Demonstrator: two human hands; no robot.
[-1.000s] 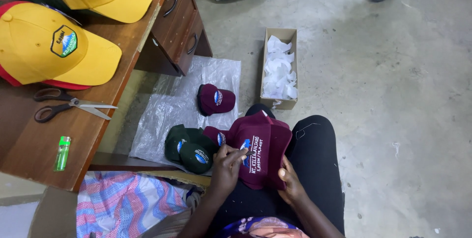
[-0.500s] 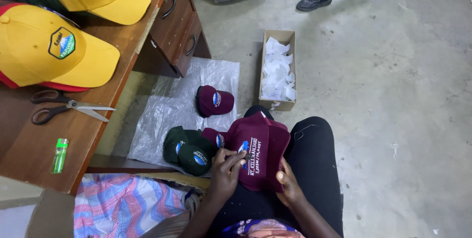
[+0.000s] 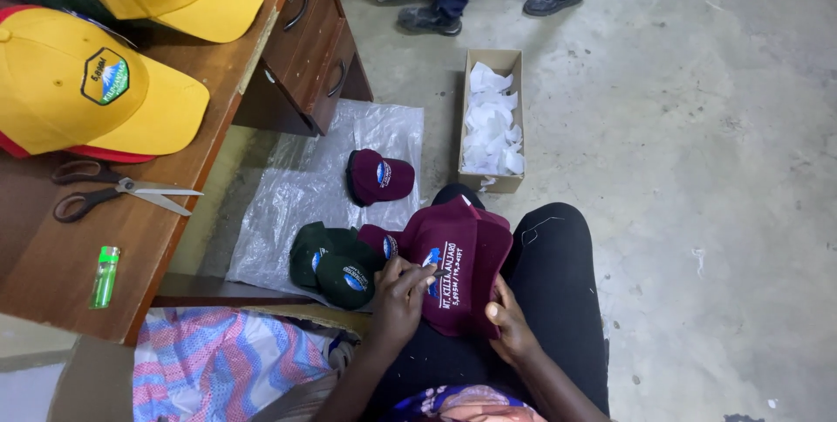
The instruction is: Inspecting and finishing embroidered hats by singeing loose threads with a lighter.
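The dark red cap rests on the person's lap, so both hands can work on it. The left hand pinches its front patch; the right hand grips its bottom edge.

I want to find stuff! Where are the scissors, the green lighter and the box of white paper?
scissors [image 3: 122, 188]: head view, on the pivot where the blades meet.
green lighter [image 3: 105, 276]: head view, middle of its body.
box of white paper [image 3: 491, 62]: head view, on its cardboard wall.
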